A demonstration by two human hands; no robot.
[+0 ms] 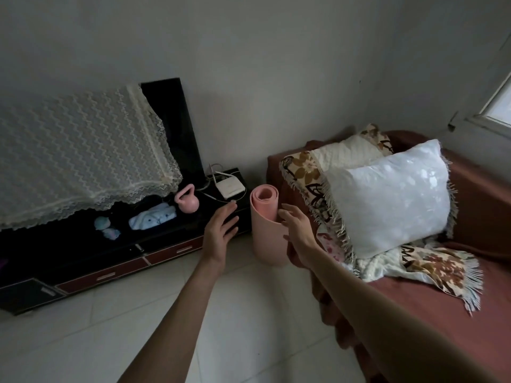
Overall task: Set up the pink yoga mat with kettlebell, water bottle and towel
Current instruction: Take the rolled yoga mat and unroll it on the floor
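The pink yoga mat stands rolled up on end on the pale tiled floor, wedged between the dark low cabinet and the red-covered couch. The left hand reaches toward its left side with fingers stretched out and close together, not touching it. The right hand is at the roll's right side, fingers spread and curled loosely, the fingertips just at the rolled edge. On the cabinet top sit a pink kettlebell, a folded light-blue towel, a pale bottle lying down and a white router with cables. A lace cloth drapes the black screen. A white pillow leans on a fringed floral blanket.
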